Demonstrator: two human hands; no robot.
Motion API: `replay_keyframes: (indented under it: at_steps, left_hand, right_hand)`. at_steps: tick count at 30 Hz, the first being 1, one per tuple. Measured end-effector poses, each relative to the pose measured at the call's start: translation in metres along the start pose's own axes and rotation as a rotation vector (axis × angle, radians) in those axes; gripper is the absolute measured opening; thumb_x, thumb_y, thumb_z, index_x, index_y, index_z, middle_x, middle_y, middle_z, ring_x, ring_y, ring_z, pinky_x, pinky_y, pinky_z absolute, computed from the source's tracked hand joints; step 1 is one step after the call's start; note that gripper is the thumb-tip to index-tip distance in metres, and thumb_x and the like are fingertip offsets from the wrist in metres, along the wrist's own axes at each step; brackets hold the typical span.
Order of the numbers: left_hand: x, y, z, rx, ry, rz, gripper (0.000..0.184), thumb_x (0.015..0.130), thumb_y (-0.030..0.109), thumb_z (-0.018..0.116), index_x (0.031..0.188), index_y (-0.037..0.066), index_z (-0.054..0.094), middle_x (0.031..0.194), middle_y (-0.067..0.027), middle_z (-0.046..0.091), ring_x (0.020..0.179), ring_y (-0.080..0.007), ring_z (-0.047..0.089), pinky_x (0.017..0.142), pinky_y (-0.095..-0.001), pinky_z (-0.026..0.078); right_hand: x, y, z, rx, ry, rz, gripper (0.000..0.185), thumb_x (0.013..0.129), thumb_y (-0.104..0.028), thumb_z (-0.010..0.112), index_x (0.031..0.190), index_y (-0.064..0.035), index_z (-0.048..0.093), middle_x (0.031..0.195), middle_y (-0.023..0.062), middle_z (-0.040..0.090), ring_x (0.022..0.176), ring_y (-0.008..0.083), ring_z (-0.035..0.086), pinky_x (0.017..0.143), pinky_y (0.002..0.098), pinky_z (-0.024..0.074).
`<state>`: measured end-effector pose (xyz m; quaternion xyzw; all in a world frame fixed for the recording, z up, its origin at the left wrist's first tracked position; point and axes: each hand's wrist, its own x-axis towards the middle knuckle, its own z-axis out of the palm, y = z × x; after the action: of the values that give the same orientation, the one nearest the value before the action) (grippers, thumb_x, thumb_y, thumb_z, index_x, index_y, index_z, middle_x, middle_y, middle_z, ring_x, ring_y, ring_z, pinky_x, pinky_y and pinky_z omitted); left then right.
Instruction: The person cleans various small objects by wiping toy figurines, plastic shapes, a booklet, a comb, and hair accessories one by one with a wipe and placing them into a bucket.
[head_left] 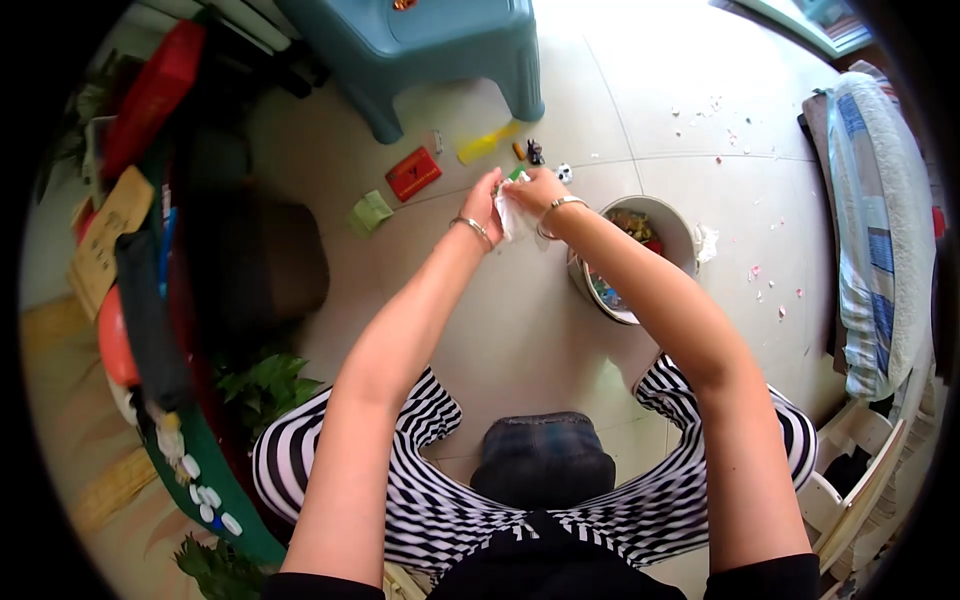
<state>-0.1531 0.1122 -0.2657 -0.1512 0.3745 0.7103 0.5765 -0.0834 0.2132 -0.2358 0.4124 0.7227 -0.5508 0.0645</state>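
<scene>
Held out over the floor, my left hand (485, 208) and my right hand (541, 190) nearly meet. A crumpled white tissue (510, 220) hangs between them, with the fingers of both hands closed on it. A small green thing (517, 174) shows at the right fingertips; its kind is too small to tell. Just beyond the hands lie a small dark figure (535, 152), a black-and-white figure (565, 174), a small brown piece (519, 151) and a yellow strip (488, 143). Left of them are a red packet (413, 174) and a pale green paper (371, 212).
A round bin (683, 225) with wrappers inside stands below my right forearm. A blue-grey plastic stool (455, 60) is ahead. Paper scraps (757, 272) dot the floor at right, near a bed edge (868, 240). A cluttered green table (180, 470) and a leafy plant (265, 385) border the left.
</scene>
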Motion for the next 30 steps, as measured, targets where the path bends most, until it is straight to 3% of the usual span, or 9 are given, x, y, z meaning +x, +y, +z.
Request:
replay_keyframes:
  at_steps: [1, 5, 11, 14, 15, 19, 22, 26, 30]
  left_hand:
    - [-0.023, 0.001, 0.019, 0.014, -0.014, 0.034, 0.037, 0.092, 0.035, 0.037, 0.102, 0.004, 0.053, 0.100, -0.0113, 0.061, 0.092, -0.0254, 0.059, 0.086, -0.0411, 0.045]
    - [-0.112, -0.002, 0.077, -0.067, -0.294, -0.021, 0.038, 0.094, 0.028, 0.032, 0.118, 0.003, 0.046, 0.115, -0.0122, 0.054, 0.108, -0.0256, 0.051, 0.095, -0.0432, 0.038]
    - [-0.224, -0.017, 0.130, 0.037, -0.307, 0.009, 0.038, 0.095, 0.034, 0.033, 0.120, 0.007, 0.043, 0.117, -0.0082, 0.052, 0.107, -0.0224, 0.049, 0.095, -0.0389, 0.038]
    - [-0.276, -0.025, 0.142, 0.095, -0.221, 0.054, 0.042, 0.095, 0.040, 0.033, 0.118, 0.007, 0.044, 0.119, -0.0072, 0.049, 0.108, -0.0192, 0.047, 0.094, -0.0365, 0.038]
    - [-0.285, -0.027, 0.140, 0.083, -0.224, 0.037, 0.041, 0.095, 0.040, 0.031, 0.116, 0.008, 0.046, 0.116, -0.0074, 0.050, 0.105, -0.0195, 0.047, 0.093, -0.0360, 0.038]
    - [-0.307, -0.044, 0.143, -0.055, -0.285, 0.024, 0.045, 0.096, 0.040, 0.024, 0.118, 0.006, 0.044, 0.120, -0.0099, 0.047, 0.109, -0.0219, 0.046, 0.095, -0.0382, 0.036]
    - [-0.308, -0.057, 0.133, -0.106, -0.434, -0.057, 0.048, 0.097, 0.039, 0.020, 0.122, 0.003, 0.039, 0.125, -0.0113, 0.044, 0.114, -0.0232, 0.043, 0.098, -0.0403, 0.033]
    - [-0.299, -0.065, 0.126, -0.069, -0.316, -0.025, 0.045, 0.097, 0.038, 0.019, 0.117, 0.005, 0.042, 0.117, -0.0090, 0.047, 0.106, -0.0216, 0.046, 0.096, -0.0404, 0.035]
    - [-0.297, -0.072, 0.126, -0.027, -0.191, -0.054, 0.036, 0.097, 0.037, 0.026, 0.114, 0.011, 0.044, 0.115, -0.0051, 0.048, 0.103, -0.0191, 0.046, 0.093, -0.0385, 0.035]
  right_hand:
    - [-0.024, -0.012, -0.011, 0.048, -0.019, -0.046, 0.033, 0.074, -0.024, 0.059, 0.090, 0.0048, 0.060, 0.082, 0.0195, 0.064, 0.077, 0.0294, 0.063, 0.067, 0.0366, 0.0480]
    - [-0.116, -0.049, -0.054, 0.128, -0.062, -0.166, 0.030, 0.072, -0.020, 0.057, 0.091, 0.0030, 0.059, 0.083, 0.0164, 0.063, 0.077, 0.0249, 0.062, 0.068, 0.0347, 0.0472]
    - [-0.256, -0.080, -0.108, 0.145, -0.077, -0.391, 0.021, 0.079, -0.017, 0.059, 0.094, -0.0030, 0.057, 0.081, 0.0109, 0.062, 0.073, 0.0156, 0.059, 0.065, 0.0294, 0.0471]
    - [-0.298, -0.080, -0.116, 0.106, 0.078, -0.572, 0.016, 0.080, -0.016, 0.060, 0.093, -0.0069, 0.058, 0.083, 0.0115, 0.061, 0.068, 0.0187, 0.059, 0.063, 0.0308, 0.0473]
    - [-0.304, -0.078, -0.111, -0.030, 0.255, -0.787, 0.013, 0.080, -0.017, 0.061, 0.090, -0.0095, 0.057, 0.084, 0.0115, 0.059, 0.066, 0.0251, 0.059, 0.061, 0.0338, 0.0475]
    - [-0.334, -0.069, -0.081, -0.251, 0.389, -1.084, 0.016, 0.077, -0.019, 0.063, 0.088, -0.0115, 0.056, 0.086, 0.0090, 0.054, 0.069, 0.0304, 0.058, 0.060, 0.0385, 0.0471]
    - [-0.329, -0.054, -0.061, -0.450, 0.417, -1.089, 0.013, 0.076, -0.018, 0.062, 0.086, -0.0121, 0.055, 0.082, 0.0074, 0.053, 0.064, 0.0265, 0.059, 0.055, 0.0359, 0.0479]
    - [-0.310, -0.049, -0.060, -0.565, 0.468, -1.164, 0.013, 0.075, -0.016, 0.061, 0.085, -0.0118, 0.055, 0.080, 0.0072, 0.052, 0.059, 0.0255, 0.059, 0.050, 0.0344, 0.0477]
    - [-0.291, -0.051, -0.073, -0.703, 0.666, -0.959, 0.012, 0.073, -0.012, 0.063, 0.081, -0.0114, 0.055, 0.081, 0.0048, 0.054, 0.056, 0.0247, 0.058, 0.049, 0.0334, 0.0465]
